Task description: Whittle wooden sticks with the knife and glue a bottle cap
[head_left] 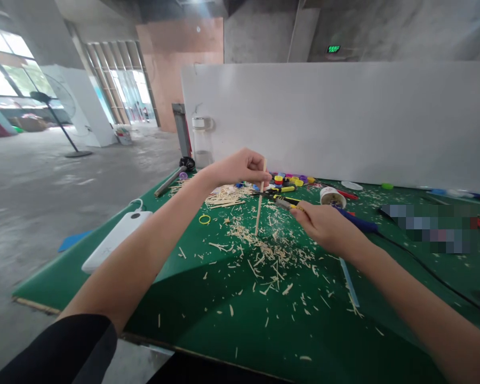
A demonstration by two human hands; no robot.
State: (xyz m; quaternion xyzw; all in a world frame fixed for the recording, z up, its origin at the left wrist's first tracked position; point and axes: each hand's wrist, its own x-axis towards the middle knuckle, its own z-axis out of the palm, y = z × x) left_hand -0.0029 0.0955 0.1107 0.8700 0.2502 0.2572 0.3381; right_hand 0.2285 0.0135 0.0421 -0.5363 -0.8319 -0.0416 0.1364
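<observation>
My left hand (250,166) is closed, pinching a thin wooden stick (258,213) near its top. The stick stands almost upright, its lower end down among wood shavings (270,248) on the green table (208,298). From the right, my right hand (320,224) is wrapped round a utility knife (285,204) with a grey and yellow body. Its front end points at the stick, just below my left fingers; whether the blade touches the wood I cannot tell. Behind my left hand lies a pile of wooden sticks (226,197).
A white power bank (118,240) with a cable lies at the left. A hammer (171,180) rests at the far left corner. Small coloured caps (299,182), a white cup (332,196) and a blue-handled tool (358,220) lie toward the back. A white board (344,117) stands behind.
</observation>
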